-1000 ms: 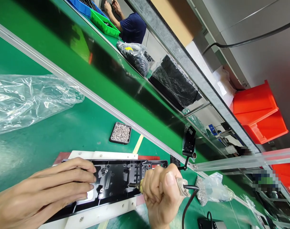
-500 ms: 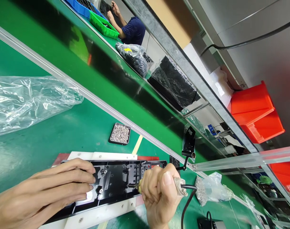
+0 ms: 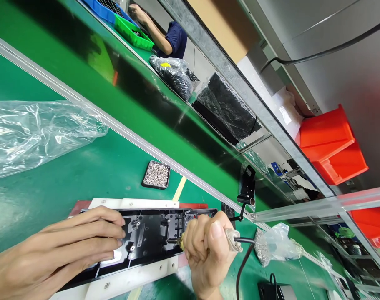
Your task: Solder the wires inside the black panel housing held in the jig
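Observation:
A long black plastic housing [image 3: 152, 233] with molded ribs and bosses lies in a white fixture [image 3: 122, 283]. My left hand [image 3: 74, 246] rests on the housing's left part, fingers stretched out and flat. Wrapped round the handle of a corded soldering iron [image 3: 234, 241] is my right hand [image 3: 205, 246]. The iron's thin tip points left, low over the housing's middle; whether it touches the plastic I cannot tell. Small metal inserts show in some of the bosses. My fist hides part of the housing's right end.
Beyond the fixture stands a small black tray [image 3: 157, 174] of tiny metal pieces. A clear plastic bag [image 3: 42, 137] lies at left, and a bag of metal pieces [image 3: 269, 246] at right. A metal rail [image 3: 114, 129] crosses behind. Across the green belt, a co-worker's arm [image 3: 160, 37] is visible.
Both my hands keep nearly the same place, with the soldering iron still in my right fist. The view has shifted slightly. The co-worker's raised hands have moved left.

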The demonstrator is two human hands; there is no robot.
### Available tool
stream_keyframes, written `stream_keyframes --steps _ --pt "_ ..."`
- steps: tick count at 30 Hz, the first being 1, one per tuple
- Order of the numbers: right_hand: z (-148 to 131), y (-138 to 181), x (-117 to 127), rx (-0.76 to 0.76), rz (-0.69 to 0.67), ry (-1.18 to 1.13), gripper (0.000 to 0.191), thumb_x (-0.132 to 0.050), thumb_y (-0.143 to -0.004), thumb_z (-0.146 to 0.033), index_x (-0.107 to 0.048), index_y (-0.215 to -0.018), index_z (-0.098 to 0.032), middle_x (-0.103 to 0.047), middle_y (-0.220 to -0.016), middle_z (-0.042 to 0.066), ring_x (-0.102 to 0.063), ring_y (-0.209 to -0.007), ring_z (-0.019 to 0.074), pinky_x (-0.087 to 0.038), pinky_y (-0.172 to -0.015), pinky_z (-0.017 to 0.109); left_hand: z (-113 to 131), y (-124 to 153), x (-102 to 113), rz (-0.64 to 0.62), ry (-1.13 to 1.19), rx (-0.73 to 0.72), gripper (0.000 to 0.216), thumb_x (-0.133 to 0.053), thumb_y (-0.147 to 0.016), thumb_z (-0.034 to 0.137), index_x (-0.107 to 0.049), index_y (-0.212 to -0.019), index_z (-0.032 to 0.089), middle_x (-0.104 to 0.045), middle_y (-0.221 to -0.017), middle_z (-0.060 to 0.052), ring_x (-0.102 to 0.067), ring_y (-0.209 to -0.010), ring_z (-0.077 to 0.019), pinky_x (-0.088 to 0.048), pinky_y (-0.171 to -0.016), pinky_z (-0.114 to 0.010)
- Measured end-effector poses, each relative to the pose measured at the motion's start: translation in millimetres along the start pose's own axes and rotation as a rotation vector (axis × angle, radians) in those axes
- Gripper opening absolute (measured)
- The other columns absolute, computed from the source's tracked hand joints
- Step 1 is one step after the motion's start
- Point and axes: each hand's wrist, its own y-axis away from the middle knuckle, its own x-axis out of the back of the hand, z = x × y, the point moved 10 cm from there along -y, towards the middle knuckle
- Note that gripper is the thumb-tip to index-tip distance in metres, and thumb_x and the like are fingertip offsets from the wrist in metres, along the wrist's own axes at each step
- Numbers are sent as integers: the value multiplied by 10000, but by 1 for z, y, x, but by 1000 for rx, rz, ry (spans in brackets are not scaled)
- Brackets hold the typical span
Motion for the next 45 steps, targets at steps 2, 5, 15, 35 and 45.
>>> stream_keyframes --steps 2,5,15,35,45 --pt "2 1 1 -6 13 -12 567 -657 -1198 -405 -339 -754 -255 -288 -540 -122 -187 -419 60 -282 -412 161 3 0 -7 -79 -52 -69 492 -642 -1159 241 -765 -1548 516 -679 -1700 168 -656 -1624 -160 -575 -1382 -291" --pt "2 0 1 -4 24 -16 564 -663 -1197 -410 -344 -759 -253 -291 -535 -123 -194 -425 57 -286 -413 153 0 6 -8 -81 -98 -98 468 -680 -1149 271 -766 -1557 484 -658 -1716 123 -618 -1659 -193 -562 -1418 -345" --pt "6 2 1 -18 28 -66 576 -684 -1199 -404 -344 -764 -242 -298 -557 -119 -195 -450 46 -288 -432 139 -14 17 -14 -112 -102 -71 469 -720 -1142 301 -760 -1562 505 -637 -1737 138 -598 -1671 -200 -594 -1379 -314" --pt "4 -1 0 -12 20 -80 569 -685 -1200 -387 -348 -760 -257 -305 -567 -128 -188 -440 43 -274 -414 142 -3 5 -4 -104 -105 -117 501 -686 -1134 212 -764 -1568 447 -639 -1752 110 -602 -1675 -208 -564 -1414 -333" --pt "5 2 2 -18 31 -60 577 -688 -1196 -403 -346 -756 -256 -314 -566 -124 -197 -449 48 -284 -428 149 -12 14 -9 -125 -65 -67 479 -693 -1140 219 -772 -1555 445 -697 -1686 69 -615 -1667 -224 -631 -1350 -313"
